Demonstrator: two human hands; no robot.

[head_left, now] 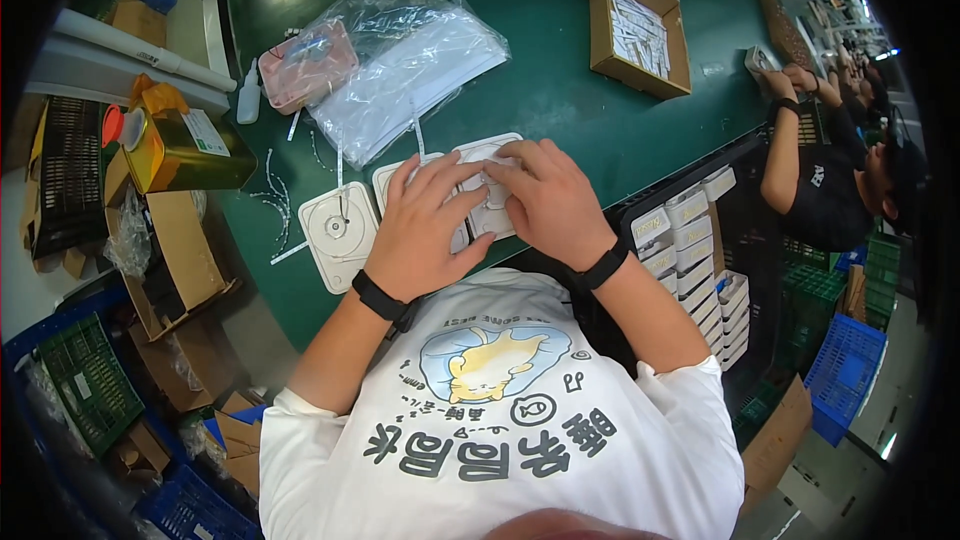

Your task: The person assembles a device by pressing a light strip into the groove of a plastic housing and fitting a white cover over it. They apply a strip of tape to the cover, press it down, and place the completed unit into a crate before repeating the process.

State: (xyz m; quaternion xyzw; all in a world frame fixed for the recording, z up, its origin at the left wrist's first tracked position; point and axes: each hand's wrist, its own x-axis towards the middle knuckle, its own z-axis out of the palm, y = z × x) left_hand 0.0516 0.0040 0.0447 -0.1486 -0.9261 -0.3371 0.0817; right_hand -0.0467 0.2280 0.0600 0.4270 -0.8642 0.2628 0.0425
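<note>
Three white plastic housings with rounded corners lie in a row on the green table. The left housing (322, 217) shows a round recess with a small coiled part and a thin wire. Over the middle housing (385, 176) and reaching the right one, my left hand (430, 225) has its fingers spread and its thumb apart. Bent over the right housing (505, 143), my right hand (552, 202) touches its inside with the fingertips, thumb apart from the index finger. Both hands cover much of these two housings, and nothing held shows. White strips (340, 162) stick out from the housings.
Beyond the housings lie a clear plastic bag (440, 60) of white sheets, a pink tray (310, 65) and a white bottle (249, 95). A cardboard box (640, 32) holds white strips. Stacked white housings (690, 240) stand right; a yellow can (190, 150) stands left. A co-worker (825, 180) works at right.
</note>
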